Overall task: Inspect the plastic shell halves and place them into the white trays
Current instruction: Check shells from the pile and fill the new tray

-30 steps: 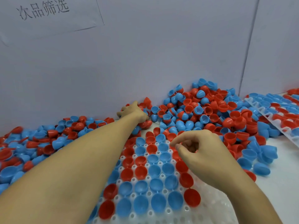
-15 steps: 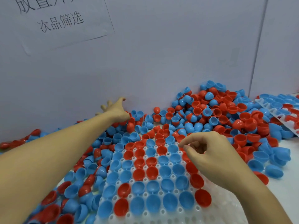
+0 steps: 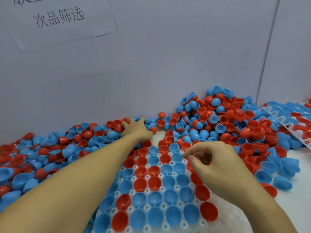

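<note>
Head view. White tray (image 3: pixel 223 219) lies at 6 o'clock, most pockets filled with red and blue shell halves, open side up; its right-hand pockets at 5 o'clock are bare.

Loose pile of shell halves (image 3: pixel 218 121) runs along the foot of the grey wall (image 3: pixel 168 64), thickest at 1 to 2 o'clock, thinner out to 9 o'clock. More halves spill onto the white table (image 3: pixel 303 190) at 3 to 4 o'clock.

Second tray (image 3: pixel 286 121) at 3 o'clock, tilted against the pile, loaded with blue and red halves, partly cut off by the frame edge.

Left hand (image 3: pixel 136 128) reaches to 12 o'clock of the near tray, at the wall's base. Fingers spread wide and straight, palm down on the loose halves, touching them; no grip seen.

Right hand (image 3: pixel 217 158) hangs over the tray's far right corner, at about 3 o'clock of the tray. Fingers curled inward, thumb and forefinger tips close together. Cannot tell whether a shell sits in the curl; nothing shows between the fingertips.

Paper notice (image 3: pixel 58 19) with handwritten characters is stuck on the wall at 10 to 11 o'clock.
</note>
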